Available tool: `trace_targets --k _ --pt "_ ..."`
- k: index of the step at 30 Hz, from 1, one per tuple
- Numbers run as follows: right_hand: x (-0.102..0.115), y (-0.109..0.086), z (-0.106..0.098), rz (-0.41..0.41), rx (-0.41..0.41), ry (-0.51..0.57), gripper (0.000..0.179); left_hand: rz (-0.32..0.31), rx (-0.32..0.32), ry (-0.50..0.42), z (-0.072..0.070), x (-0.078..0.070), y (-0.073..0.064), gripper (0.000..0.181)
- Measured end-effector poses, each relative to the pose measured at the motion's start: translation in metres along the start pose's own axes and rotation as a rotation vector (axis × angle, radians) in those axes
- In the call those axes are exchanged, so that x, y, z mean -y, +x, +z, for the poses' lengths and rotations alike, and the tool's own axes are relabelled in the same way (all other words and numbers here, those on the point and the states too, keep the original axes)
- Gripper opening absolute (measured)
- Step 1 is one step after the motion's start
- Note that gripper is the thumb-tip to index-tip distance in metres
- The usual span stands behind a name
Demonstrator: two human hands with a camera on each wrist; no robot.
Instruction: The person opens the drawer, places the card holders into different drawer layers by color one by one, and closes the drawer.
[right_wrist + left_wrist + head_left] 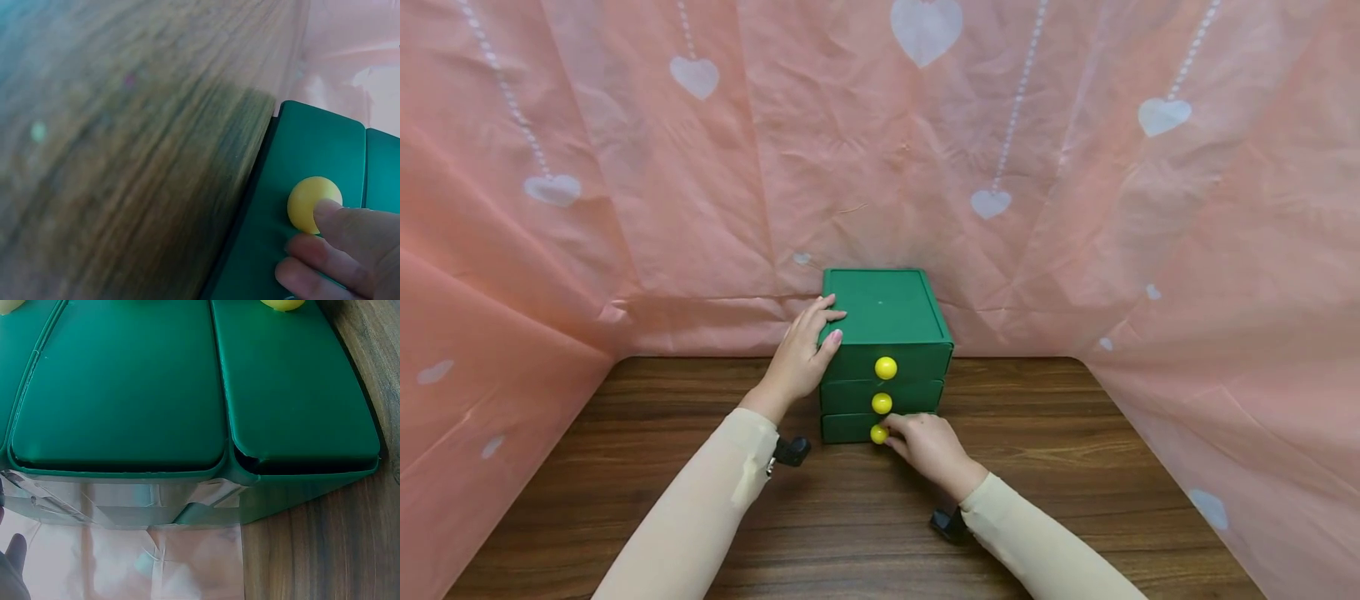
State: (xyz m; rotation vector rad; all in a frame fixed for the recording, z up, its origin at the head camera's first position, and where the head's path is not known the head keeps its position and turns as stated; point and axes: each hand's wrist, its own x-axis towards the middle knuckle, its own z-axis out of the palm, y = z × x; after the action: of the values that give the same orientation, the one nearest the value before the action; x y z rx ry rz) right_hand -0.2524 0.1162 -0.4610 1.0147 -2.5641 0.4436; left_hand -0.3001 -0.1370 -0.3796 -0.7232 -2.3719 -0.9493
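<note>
A small green chest of drawers (887, 308) has three stacked drawers, each with a round yellow knob. My left hand (801, 354) lies against its upper left edge, fingers extended over the top. At the front, my right hand (934, 450) pinches the lowest yellow knob (877, 434). In the right wrist view the thumb presses on this knob (303, 203), with other fingers curled beside it. The bottom drawer (300, 394) shows a narrow dark gap along its side edge in the left wrist view. Above it are the middle knob (882, 403) and top knob (886, 367).
The chest stands on a brown wood-grain table (850, 525), near its back edge. A pink curtain (865, 167) with white hearts hangs behind and along both sides. Each wrist carries a small black camera mount, such as the left mount (793, 451).
</note>
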Motion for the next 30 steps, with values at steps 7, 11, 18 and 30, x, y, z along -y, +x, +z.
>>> trace_targets --k 7,11,18,30 --pt "0.0003 -0.0004 0.0028 0.001 -0.019 -0.004 0.015 -0.008 0.009 0.0 0.0006 -0.0015 0.0002 0.055" --pt "0.0013 -0.001 0.0018 0.003 -0.016 0.009 0.015 -0.004 0.006 -0.002 0.0013 -0.0024 0.0002 0.056" --pt "0.0013 -0.0007 0.0008 0.013 -0.018 0.011 0.015 0.007 -0.001 0.002 0.0027 -0.0028 0.0012 0.057" --pt "0.0025 0.0014 -0.002 -0.003 0.003 -0.001 0.014 0.003 0.001 0.001 0.0002 -0.0028 -0.0004 0.058"
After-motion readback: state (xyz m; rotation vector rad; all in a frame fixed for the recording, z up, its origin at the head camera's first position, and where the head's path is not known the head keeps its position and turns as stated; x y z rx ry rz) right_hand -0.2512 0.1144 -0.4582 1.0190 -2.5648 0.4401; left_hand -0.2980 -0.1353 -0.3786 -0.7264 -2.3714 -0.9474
